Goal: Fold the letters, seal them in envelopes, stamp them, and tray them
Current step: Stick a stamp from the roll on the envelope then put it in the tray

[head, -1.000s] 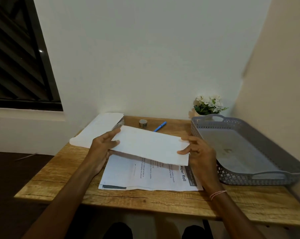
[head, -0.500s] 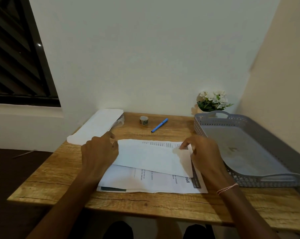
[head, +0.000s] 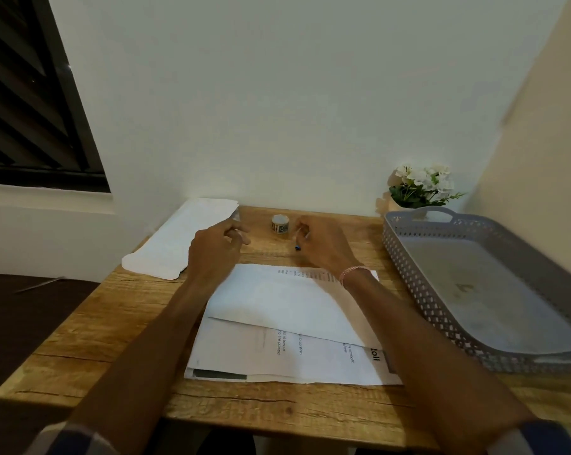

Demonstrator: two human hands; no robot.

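Taking a single envelope off the pile looks like the step in hand, judging by where the hands are. The pile of envelopes (head: pixel 179 239) lies far left on the wooden surface (head: pixel 90 343). The left hand (head: pixel 216 247) hovers just beside its right edge, fingers (head: pixel 241 228) loosely curled with nothing seen between them. It would do well to lift only the top envelope by a corner and slide it clear, so the rest keep square.

Further right, the right hand (head: pixel 321 246) sits over the blue pen (head: pixel 297 247), just right of the small roll (head: pixel 280 223). If the pen is wanted for addressing, it should come nearer without knocking the roll. The folded letter (head: pixel 287 303) lies slanted on the stack of unfolded letters (head: pixel 277 359) in the middle, partly under the right forearm. That arm should rise straight up rather than drag the fold open. The grey tray (head: pixel 405 270) stands at the right, near the letters.

Whether the left fingertips touch the pile cannot be told. The back of the right hand hides its fingers and only the pen's tip shows, so I cannot say whether they grasp it or merely cover it. Whether the roll carries stamps or tape is too small to read. The tray's right side runs out of view.
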